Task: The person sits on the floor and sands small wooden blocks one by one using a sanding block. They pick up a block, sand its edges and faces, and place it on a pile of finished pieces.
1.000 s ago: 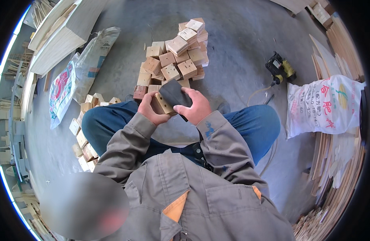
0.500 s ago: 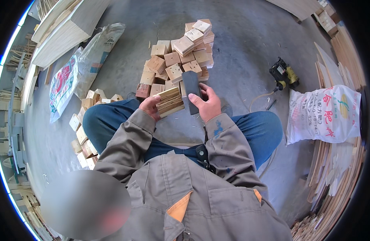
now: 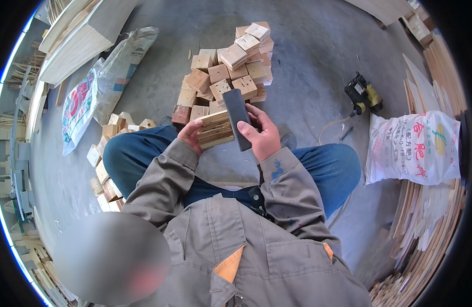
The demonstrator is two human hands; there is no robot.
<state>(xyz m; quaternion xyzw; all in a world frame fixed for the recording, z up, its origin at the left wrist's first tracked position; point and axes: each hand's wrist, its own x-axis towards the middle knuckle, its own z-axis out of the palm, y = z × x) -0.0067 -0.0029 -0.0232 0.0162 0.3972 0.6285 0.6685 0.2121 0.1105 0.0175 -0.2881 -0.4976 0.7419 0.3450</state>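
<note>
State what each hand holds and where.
Left hand: the layered wooden block, by its left end. Right hand: the dark grey block, by its right side.

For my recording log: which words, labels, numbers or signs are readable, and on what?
White sack at right: red characters, dark lettering and numbers; not quoted.
White bag, translucent bag at left: print too small to read.
Yellow and black tool: label too small to read.
Wooden block and dark block: no lettering visible.
</note>
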